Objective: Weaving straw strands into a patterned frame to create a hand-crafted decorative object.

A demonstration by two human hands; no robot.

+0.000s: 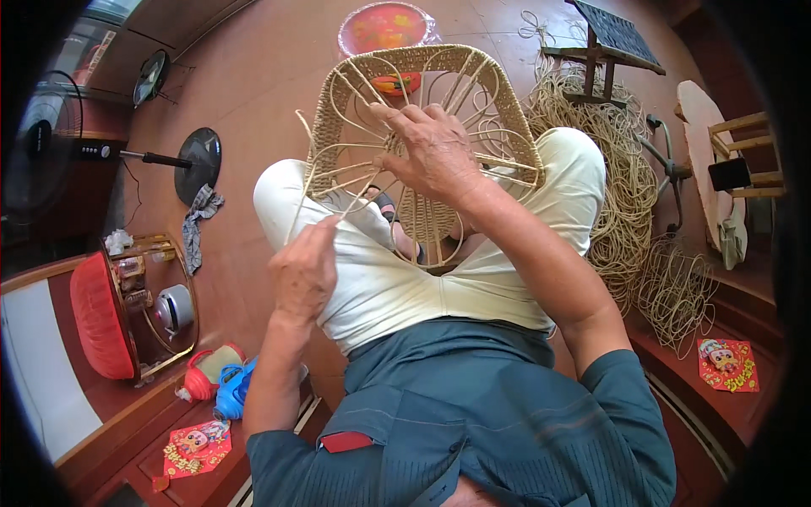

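Note:
A woven cord basket with a braided wall and an openwork of looped cords rests between my knees. My right hand reaches over it, with its thumb and bent fingers gripping the cords near the middle of the openwork. What lies under the palm is hidden. My left hand is closed below the basket's left corner, pinching a pale cord that runs up toward my right thumb. Another loose cord end stands up by the basket's left side.
A large heap of cord lies right, beside a small wooden stool. A red round tray is beyond the basket. At left stand a fan base, a grey rag, a red stool and a blue bottle.

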